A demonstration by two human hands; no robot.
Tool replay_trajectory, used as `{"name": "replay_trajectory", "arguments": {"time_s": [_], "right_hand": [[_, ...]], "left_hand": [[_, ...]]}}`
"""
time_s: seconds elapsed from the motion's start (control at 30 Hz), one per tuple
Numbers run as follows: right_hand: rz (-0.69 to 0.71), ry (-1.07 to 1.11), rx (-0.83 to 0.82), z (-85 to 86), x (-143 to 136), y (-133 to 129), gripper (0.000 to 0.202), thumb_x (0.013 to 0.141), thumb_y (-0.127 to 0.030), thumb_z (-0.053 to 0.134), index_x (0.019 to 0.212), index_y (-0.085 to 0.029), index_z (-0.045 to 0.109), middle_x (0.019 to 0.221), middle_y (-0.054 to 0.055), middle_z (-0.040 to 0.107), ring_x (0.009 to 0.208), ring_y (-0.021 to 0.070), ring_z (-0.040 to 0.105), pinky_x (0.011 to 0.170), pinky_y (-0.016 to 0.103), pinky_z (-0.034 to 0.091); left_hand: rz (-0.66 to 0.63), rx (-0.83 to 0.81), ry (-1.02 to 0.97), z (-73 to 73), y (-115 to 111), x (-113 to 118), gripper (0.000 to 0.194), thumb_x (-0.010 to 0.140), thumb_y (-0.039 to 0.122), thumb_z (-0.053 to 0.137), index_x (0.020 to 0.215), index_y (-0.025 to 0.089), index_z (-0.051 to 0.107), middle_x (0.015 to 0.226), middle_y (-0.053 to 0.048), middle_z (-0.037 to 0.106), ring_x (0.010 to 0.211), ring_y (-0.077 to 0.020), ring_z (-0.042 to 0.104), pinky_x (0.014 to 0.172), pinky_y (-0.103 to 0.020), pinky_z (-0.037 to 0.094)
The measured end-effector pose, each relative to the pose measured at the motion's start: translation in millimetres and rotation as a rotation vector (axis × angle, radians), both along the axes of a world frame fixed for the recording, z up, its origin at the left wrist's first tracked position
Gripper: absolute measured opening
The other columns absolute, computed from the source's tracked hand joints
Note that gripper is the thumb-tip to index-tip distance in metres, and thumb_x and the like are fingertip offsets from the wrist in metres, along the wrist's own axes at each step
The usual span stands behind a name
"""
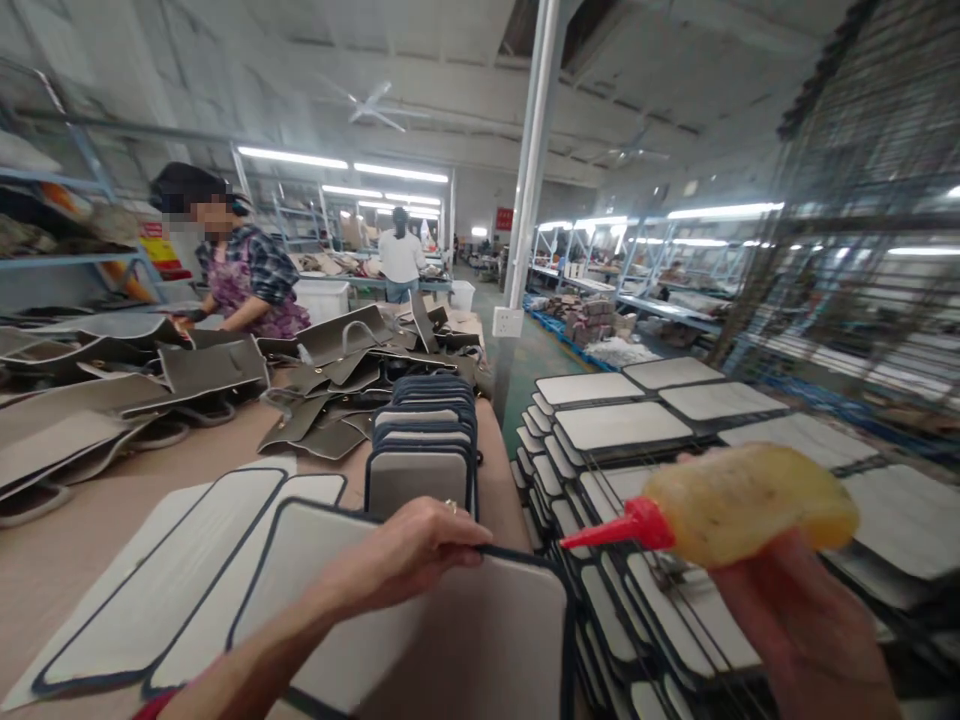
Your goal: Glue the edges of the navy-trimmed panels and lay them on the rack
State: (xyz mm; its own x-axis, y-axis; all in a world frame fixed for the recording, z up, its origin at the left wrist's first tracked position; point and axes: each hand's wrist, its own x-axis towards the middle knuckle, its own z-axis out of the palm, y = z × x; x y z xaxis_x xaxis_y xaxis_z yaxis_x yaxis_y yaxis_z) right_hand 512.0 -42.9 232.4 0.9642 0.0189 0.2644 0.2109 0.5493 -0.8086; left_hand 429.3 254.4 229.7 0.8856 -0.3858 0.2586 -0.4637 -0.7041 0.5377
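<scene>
My left hand [427, 545] pinches the top edge of a pale rectangular panel [487, 640] with dark blue edging, which is tilted up in front of me. On the right, my right hand [795, 600] is wrapped round a yellowish squeeze bottle [750, 503] with a red nozzle. The bottle lies sideways, its tip pointing left, apart from the panel and a little right of its top edge. Similar edged panels [172, 570] lie on the table at the left. Behind my left hand stands a row of upright panels [420, 470].
Grey-brown bag pieces [322, 400] cover the far part of the brown table [247, 430]. Racks of stacked pale panels [622, 425] stand at the right. A person in a plaid shirt [259, 270] works at the left. A metal post [529, 160] rises beyond the table.
</scene>
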Motion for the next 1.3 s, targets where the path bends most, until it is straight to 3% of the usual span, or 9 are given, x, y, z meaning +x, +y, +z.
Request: {"name": "replay_trajectory", "arguments": {"time_s": [0.07, 0.17, 0.27, 0.4, 0.5, 0.67, 1.0, 1.23, 1.3], "right_hand": [[-0.018, -0.005, -0.039, 15.2, -5.1, 5.4, 0.043, 0.059, -0.04, 0.084, 0.099, -0.032, 0.069, 0.104, 0.0, 0.071, 0.097, 0.0235, 0.066, 0.076, 0.03, 0.058], [0.116, -0.116, -0.139, 27.6, -6.8, 12.4, 0.053, 0.059, -0.042, 0.083, 0.109, -0.031, 0.066, 0.108, 0.003, 0.069, 0.094, 0.0259, 0.067, 0.075, 0.033, 0.058], [0.231, -0.144, -0.219, 27.6, -0.3, 15.3, 0.064, 0.056, -0.042, 0.084, 0.116, -0.03, 0.063, 0.105, 0.005, 0.07, 0.089, 0.028, 0.068, 0.073, 0.037, 0.058], [0.246, -0.046, -0.26, 27.3, 3.3, 25.9, 0.081, 0.047, -0.04, 0.088, 0.122, -0.027, 0.06, 0.107, 0.011, 0.069, 0.092, 0.0342, 0.066, 0.074, 0.045, 0.056], [0.254, -0.009, -0.221, 33.7, -3.8, 40.8, 0.082, 0.04, -0.04, 0.089, 0.116, -0.025, 0.063, 0.102, 0.011, 0.07, 0.089, 0.0339, 0.067, 0.072, 0.043, 0.056], [0.29, -0.012, -0.216, 39.4, -10.5, 54.7, 0.075, 0.042, -0.036, 0.085, 0.113, -0.024, 0.065, 0.097, 0.011, 0.071, 0.087, 0.0337, 0.068, 0.074, 0.046, 0.055], [0.37, -0.034, -0.179, 35.2, -11.4, 48.5, 0.073, 0.045, -0.036, 0.086, 0.113, -0.022, 0.064, 0.095, 0.01, 0.07, 0.087, 0.0298, 0.068, 0.075, 0.044, 0.053], [0.33, 0.049, -0.158, 40.9, -22.0, 46.3, 0.069, 0.038, -0.044, 0.089, 0.101, -0.023, 0.069, 0.088, 0.007, 0.07, 0.078, 0.0274, 0.068, 0.071, 0.043, 0.055], [0.31, 0.043, -0.145, 41.5, -23.4, 47.0, 0.072, 0.035, -0.04, 0.09, 0.101, -0.023, 0.069, 0.088, 0.008, 0.07, 0.078, 0.0277, 0.068, 0.071, 0.043, 0.055]], "left_hand": [[-0.175, 0.058, 0.07, 15.8, 5.3, 9.1, 0.02, 0.088, 0.014, 0.055, 0.092, 0.017, 0.074, 0.069, -0.003, 0.067, 0.064, -0.0115, 0.059, 0.061, -0.017, 0.039], [-0.333, 0.124, 0.176, 35.4, 12.9, 21.9, 0.019, 0.085, 0.012, 0.059, 0.094, 0.017, 0.075, 0.075, -0.004, 0.071, 0.066, -0.0117, 0.061, 0.06, -0.016, 0.04], [-0.42, 0.13, 0.253, 49.3, 19.8, 29.5, 0.02, 0.083, 0.012, 0.063, 0.097, 0.017, 0.075, 0.083, -0.005, 0.074, 0.07, -0.0132, 0.065, 0.061, -0.016, 0.043], [-0.527, 0.073, 0.345, 59.0, 25.3, 33.8, 0.019, 0.079, 0.01, 0.066, 0.094, 0.014, 0.077, 0.082, -0.006, 0.076, 0.072, -0.0154, 0.068, 0.061, -0.015, 0.046], [-0.565, 0.029, 0.459, 61.8, 26.5, 36.5, 0.021, 0.078, 0.01, 0.066, 0.095, 0.013, 0.077, 0.086, -0.006, 0.076, 0.078, -0.017, 0.069, 0.066, -0.015, 0.049], [-0.596, -0.021, 0.587, 63.1, 24.7, 39.7, 0.021, 0.075, 0.01, 0.067, 0.094, 0.013, 0.078, 0.086, -0.004, 0.076, 0.082, -0.0184, 0.069, 0.072, -0.017, 0.05], [-0.626, -0.041, 0.594, 63.6, 14.2, 39.7, 0.017, 0.072, 0.012, 0.071, 0.088, 0.011, 0.078, 0.085, -0.005, 0.076, 0.083, -0.0197, 0.069, 0.071, -0.017, 0.051], [-0.602, -0.062, 0.618, 58.8, 12.3, 40.2, 0.02, 0.072, 0.013, 0.071, 0.091, 0.012, 0.078, 0.087, -0.005, 0.076, 0.086, -0.0192, 0.069, 0.073, -0.016, 0.051], [-0.597, -0.069, 0.632, 58.8, 11.9, 39.7, 0.02, 0.071, 0.017, 0.074, 0.09, 0.013, 0.078, 0.086, -0.004, 0.076, 0.086, -0.0196, 0.069, 0.074, -0.017, 0.051]]}}
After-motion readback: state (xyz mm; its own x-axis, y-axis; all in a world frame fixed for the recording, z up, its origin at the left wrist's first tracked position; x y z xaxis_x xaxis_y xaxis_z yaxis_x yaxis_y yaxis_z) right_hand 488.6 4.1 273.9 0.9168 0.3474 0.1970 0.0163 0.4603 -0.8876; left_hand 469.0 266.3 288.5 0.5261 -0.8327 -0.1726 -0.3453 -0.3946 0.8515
